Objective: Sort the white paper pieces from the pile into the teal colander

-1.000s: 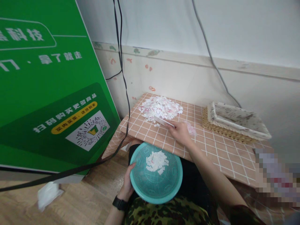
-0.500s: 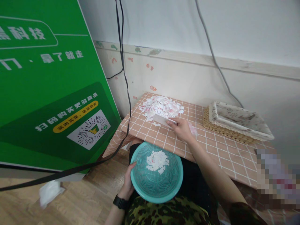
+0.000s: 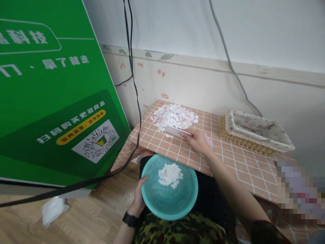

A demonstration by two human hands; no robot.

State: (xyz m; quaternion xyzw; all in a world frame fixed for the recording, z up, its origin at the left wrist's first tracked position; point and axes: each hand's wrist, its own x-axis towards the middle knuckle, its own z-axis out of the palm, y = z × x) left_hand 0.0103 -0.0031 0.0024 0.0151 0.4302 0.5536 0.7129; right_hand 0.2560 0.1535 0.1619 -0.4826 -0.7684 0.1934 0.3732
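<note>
On my lap rests a teal plastic mesh basket (image 3: 169, 206) with a small heap of white paper scraps (image 3: 170, 175) inside. My left hand (image 3: 139, 195) grips its left rim, thumb over the edge. Above the table, my right hand (image 3: 198, 139) pinches a flat white strip (image 3: 175, 131), likely card or plastic, held near the front of a larger pile of torn paper (image 3: 174, 116). That pile is white with pinkish patches. A few pinkish scraps (image 3: 208, 140) lie just beyond my right wrist, partly hidden by it.
A checked brown cloth covers the table (image 3: 238, 166) against the wall. A cloth-lined wicker basket (image 3: 248, 144) stands on its right side. At left rises a green printed panel (image 3: 83, 84), with a black strap (image 3: 114, 173) hanging across. A white bag (image 3: 54, 210) lies on the floor.
Little differs. The white strip in my right hand has dipped slightly at its near end by the paper pile; my left hand and the mesh basket stay put.
</note>
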